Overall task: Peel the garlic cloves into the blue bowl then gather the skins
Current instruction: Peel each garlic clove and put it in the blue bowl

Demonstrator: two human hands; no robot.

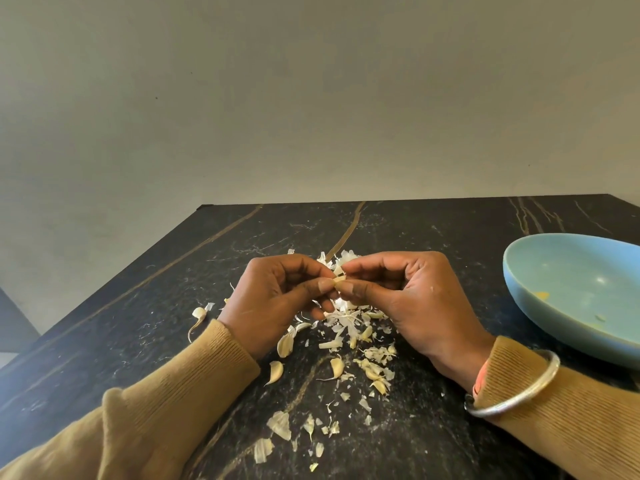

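sleeves point(194, 375): 2, mustard ribbed knit | right wrist: 1 silver bangle point(512, 403), orange band point(479, 379)

Your left hand point(277, 299) and right hand point(398, 301) meet over the middle of the table point(450, 230), pinching one clove point(339, 279) between them. Skins point(346, 320) lie scattered beneath and nearer you, loose cloves point(275, 372) among them. The bowl point(568, 271) sits to your right.

Blue bowl point(568, 271) — cut off by the right edge; specks point(541, 295) inside too small to identify. Garlic clove point(340, 279), centre frame, mostly covered by fingertips point(325, 284) — skin pile point(346, 318) partly hidden behind them.
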